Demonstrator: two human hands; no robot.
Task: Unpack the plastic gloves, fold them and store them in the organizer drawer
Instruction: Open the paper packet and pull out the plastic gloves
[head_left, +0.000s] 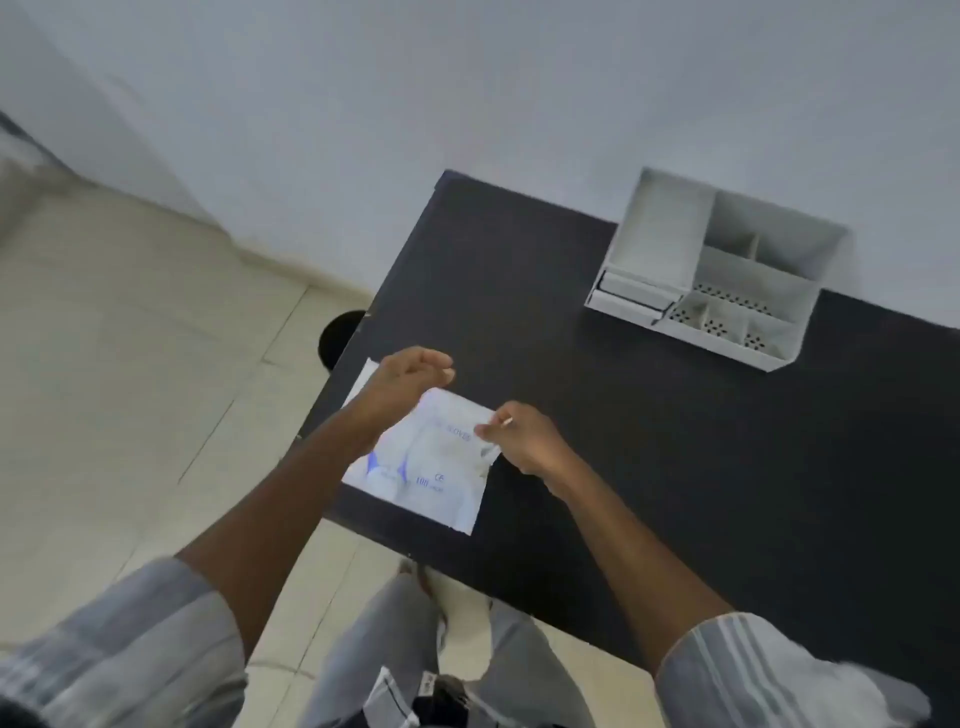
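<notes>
A flat clear plastic pack of gloves (431, 467) with blue print lies on the near left corner of the black table (649, 441). My right hand (524, 436) pinches the pack's right edge between thumb and fingers. My left hand (408, 376) hovers over the pack's far left corner, fingers curled and apart; I cannot tell whether it touches the pack. The white desk organizer (711, 270) stands at the table's far right, with open top compartments and a small drawer (628, 301) low on its left side, pulled out slightly.
The table's left and near edges run close to the pack, which overhangs the near edge slightly. Beige tiled floor lies to the left, with a dark round object (340, 338) by the table edge. A pale wall stands behind the table.
</notes>
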